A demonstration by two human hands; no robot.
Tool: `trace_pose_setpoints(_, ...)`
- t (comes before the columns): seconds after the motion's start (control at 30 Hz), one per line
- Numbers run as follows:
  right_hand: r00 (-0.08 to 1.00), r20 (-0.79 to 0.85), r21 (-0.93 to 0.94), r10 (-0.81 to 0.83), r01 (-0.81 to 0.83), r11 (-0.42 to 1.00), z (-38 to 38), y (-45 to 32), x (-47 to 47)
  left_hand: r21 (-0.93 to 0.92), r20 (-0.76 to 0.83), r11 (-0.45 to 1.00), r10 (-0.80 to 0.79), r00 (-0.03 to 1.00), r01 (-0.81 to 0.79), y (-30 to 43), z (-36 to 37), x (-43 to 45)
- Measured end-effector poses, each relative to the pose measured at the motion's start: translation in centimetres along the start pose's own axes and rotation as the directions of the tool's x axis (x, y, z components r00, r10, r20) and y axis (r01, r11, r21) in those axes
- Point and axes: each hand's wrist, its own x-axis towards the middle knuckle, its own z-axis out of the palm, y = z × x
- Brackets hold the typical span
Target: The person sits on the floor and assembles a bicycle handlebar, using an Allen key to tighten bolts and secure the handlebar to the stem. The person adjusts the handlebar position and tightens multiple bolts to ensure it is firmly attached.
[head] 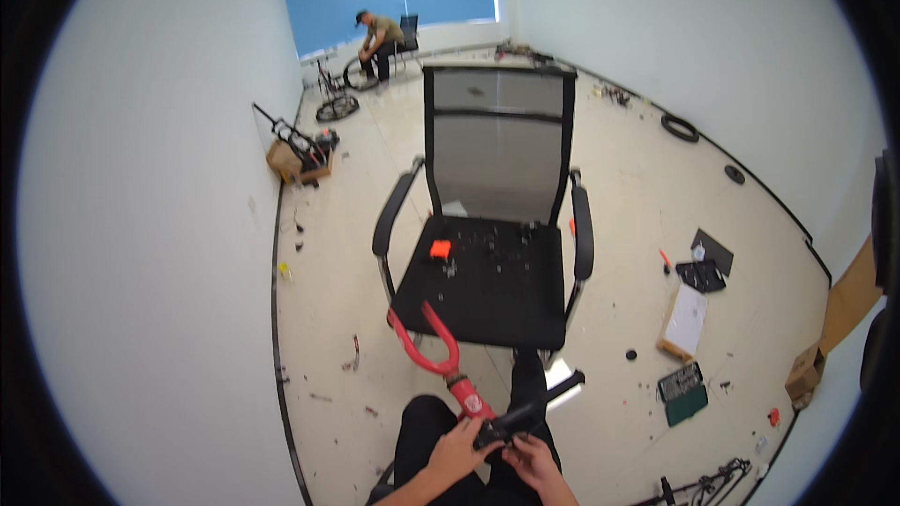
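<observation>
A red bicycle fork and head tube [462,389] lies across the person's lap, its two fork legs reaching to the front edge of a black mesh chair's seat [520,295]. My left hand [457,448] grips the part where the red tube meets a black stem and handlebar [524,413]. Just right of it, my right hand [529,460] has its fingers bent at the black part; whether they hold something small cannot be made out. An orange object [441,249] and many small parts lie on the seat.
On the right floor are an open green tool case [685,404], a white-topped box [684,322], a black case [701,275] and a tyre [679,128]. A box of parts [316,172] stands by the left wall. Farther back, a person [383,35] sits beside bicycle parts [337,107].
</observation>
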Motion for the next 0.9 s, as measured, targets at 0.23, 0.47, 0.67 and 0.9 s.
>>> trace_pose_setpoints(0.23,0.999,-0.025,-0.014,0.031,-0.031,0.999,-0.2,-0.1,-1.9,-0.036,0.108,0.999,-0.028,0.994,0.032,0.0,0.6,-0.7)
trace_pose_setpoints(0.47,0.996,-0.088,-0.025,0.001,-0.003,1.000,-3.4,-0.2,-2.9,-0.037,0.148,0.998,-0.037,0.988,0.043,-0.3,-0.4,0.0)
trace_pose_setpoints(0.67,1.000,-0.017,-0.298,-0.021,0.015,0.955,-0.1,-2.2,-1.1,-0.062,0.189,0.997,-0.030,0.982,0.042,0.2,-2.1,0.9)
trace_pose_setpoints(0.9,1.000,0.012,-0.452,0.007,-0.001,0.892,-0.3,-0.4,1.9,-0.089,0.322,0.995,0.064,0.945,-0.038,-0.9,-2.6,1.3)
